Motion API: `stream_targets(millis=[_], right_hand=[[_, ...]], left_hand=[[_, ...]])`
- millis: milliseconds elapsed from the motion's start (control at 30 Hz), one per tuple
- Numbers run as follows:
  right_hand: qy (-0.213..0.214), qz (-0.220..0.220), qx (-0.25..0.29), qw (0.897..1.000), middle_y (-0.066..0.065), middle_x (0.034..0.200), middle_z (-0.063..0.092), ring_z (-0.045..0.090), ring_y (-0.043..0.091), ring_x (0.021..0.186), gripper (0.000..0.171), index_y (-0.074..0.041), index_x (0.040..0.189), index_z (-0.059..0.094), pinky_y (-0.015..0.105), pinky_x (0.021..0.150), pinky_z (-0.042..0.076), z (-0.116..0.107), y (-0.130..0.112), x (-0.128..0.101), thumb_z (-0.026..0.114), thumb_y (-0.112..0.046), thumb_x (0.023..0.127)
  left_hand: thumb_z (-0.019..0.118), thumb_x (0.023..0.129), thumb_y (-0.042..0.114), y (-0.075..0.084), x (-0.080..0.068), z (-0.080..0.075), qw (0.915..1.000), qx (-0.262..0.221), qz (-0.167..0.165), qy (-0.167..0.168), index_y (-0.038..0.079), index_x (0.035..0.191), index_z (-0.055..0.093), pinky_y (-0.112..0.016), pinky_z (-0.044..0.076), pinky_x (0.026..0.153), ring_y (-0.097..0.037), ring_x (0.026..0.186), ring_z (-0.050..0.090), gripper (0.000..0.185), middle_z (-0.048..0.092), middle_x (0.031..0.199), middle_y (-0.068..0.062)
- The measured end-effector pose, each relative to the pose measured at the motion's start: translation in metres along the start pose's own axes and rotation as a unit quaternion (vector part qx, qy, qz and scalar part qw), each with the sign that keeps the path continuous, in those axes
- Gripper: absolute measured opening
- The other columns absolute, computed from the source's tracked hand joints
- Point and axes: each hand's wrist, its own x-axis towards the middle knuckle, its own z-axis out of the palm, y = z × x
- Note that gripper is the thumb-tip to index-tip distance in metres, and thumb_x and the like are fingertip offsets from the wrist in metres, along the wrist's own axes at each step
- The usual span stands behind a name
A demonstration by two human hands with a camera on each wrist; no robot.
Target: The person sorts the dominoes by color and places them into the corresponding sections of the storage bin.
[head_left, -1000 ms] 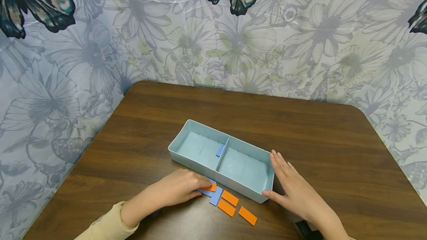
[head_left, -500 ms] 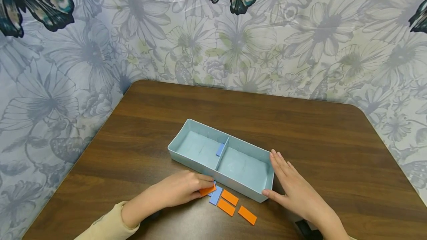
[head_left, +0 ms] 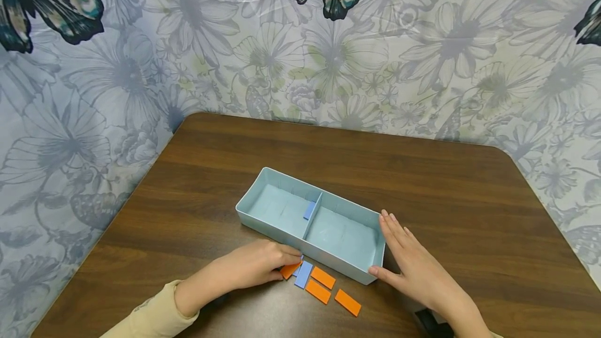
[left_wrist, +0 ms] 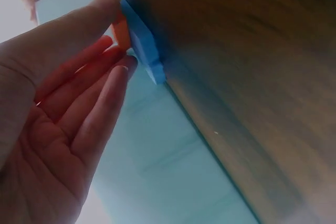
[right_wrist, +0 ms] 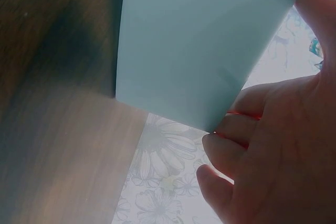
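Note:
My left hand (head_left: 258, 265) pinches an orange tile (head_left: 290, 270) between thumb and fingers, at the front wall of a pale blue two-compartment box (head_left: 269, 231). In the left wrist view the thumb presses this orange tile (left_wrist: 122, 32) right beside a blue tile (left_wrist: 144, 40). A second blue tile (head_left: 303, 275) lies close by, followed by three loose orange tiles (head_left: 318, 292) to its right. Inside the left compartment, one small blue tile (head_left: 310, 210) is against the divider. My right hand (head_left: 418, 270) rests with extended fingers and thumb against the box's right end.
The brown wooden table (head_left: 188, 181) reaches back to a wall covering (head_left: 338, 77) with flowers and butterflies. A black object (head_left: 434, 323) shows beneath the right wrist. The divider (head_left: 313, 217) splits the box crosswise.
The left fingers have gripped the orange tile that lay over the blue ones and turned and tilted it slightly. The right hand and the box stay where they were.

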Motion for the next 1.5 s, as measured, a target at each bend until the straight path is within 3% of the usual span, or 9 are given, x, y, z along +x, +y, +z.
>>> stream_targets(millis=[300, 567, 800, 1033, 1300, 1500], right_hand=[[0.007, -0.002, -0.001, 1.000, 0.007, 0.155, 0.007, 0.010, 0.024, 0.139, 0.092, -0.005, 0.150, 0.012, 0.030, 0.110, 0.002, 0.001, 0.000, 0.000, 0.056, -0.056, 0.087], [0.005, 0.000, 0.002, 1.000, 0.009, 0.155, 0.008, 0.010, 0.025, 0.139, 0.093, -0.006, 0.150, 0.011, 0.031, 0.110, 0.002, 0.000, -0.001, 0.000, 0.055, -0.056, 0.087], [0.010, -0.008, 0.001, 1.000, 0.009, 0.155, 0.008, 0.010, 0.025, 0.139, 0.092, -0.005, 0.150, 0.011, 0.027, 0.109, 0.000, 0.000, -0.001, -0.001, 0.056, -0.055, 0.087], [0.007, -0.004, 0.001, 1.000, 0.008, 0.155, 0.007, 0.010, 0.025, 0.139, 0.092, -0.006, 0.150, 0.011, 0.029, 0.109, 0.002, 0.000, -0.001, -0.001, 0.056, -0.056, 0.087], [0.017, -0.008, 0.002, 1.000, 0.006, 0.155, 0.007, 0.012, 0.026, 0.139, 0.091, -0.006, 0.150, 0.012, 0.038, 0.110, 0.009, 0.002, 0.000, -0.001, 0.057, -0.054, 0.087], [0.017, -0.007, 0.002, 1.000, 0.006, 0.155, 0.007, 0.011, 0.025, 0.139, 0.091, -0.007, 0.151, 0.011, 0.032, 0.110, 0.004, 0.001, 0.000, -0.001, 0.056, -0.055, 0.087]], left_hand=[[0.073, 0.082, 0.010, -0.001, 0.000, 0.001, 0.9999, -0.010, -0.011, -0.005, 0.006, 0.115, 0.067, -0.021, 0.044, 0.086, -0.006, 0.106, 0.056, 0.034, 0.062, 0.116, 0.003], [0.073, 0.082, 0.013, 0.003, 0.002, -0.002, 0.9999, -0.011, 0.007, 0.006, 0.007, 0.111, 0.068, -0.018, 0.045, 0.083, -0.004, 0.100, 0.057, 0.030, 0.062, 0.113, 0.005], [0.072, 0.084, 0.018, 0.015, 0.004, -0.018, 0.9961, -0.068, 0.056, 0.003, 0.009, 0.120, 0.065, -0.014, 0.041, 0.086, -0.002, 0.107, 0.054, 0.038, 0.059, 0.122, 0.005], [0.070, 0.086, 0.018, 0.023, 0.017, -0.042, 0.9891, -0.107, 0.097, 0.030, 0.005, 0.122, 0.063, -0.012, 0.037, 0.089, -0.002, 0.111, 0.052, 0.039, 0.058, 0.123, 0.003], [0.070, 0.087, 0.018, 0.020, 0.034, -0.059, 0.9873, -0.118, 0.092, 0.053, 0.004, 0.124, 0.061, -0.013, 0.038, 0.090, -0.005, 0.112, 0.052, 0.041, 0.058, 0.125, 0.000], [0.070, 0.087, 0.018, 0.011, 0.046, -0.064, 0.9882, -0.109, 0.078, 0.074, 0.002, 0.124, 0.060, -0.015, 0.040, 0.089, -0.009, 0.111, 0.054, 0.042, 0.058, 0.124, -0.003]])
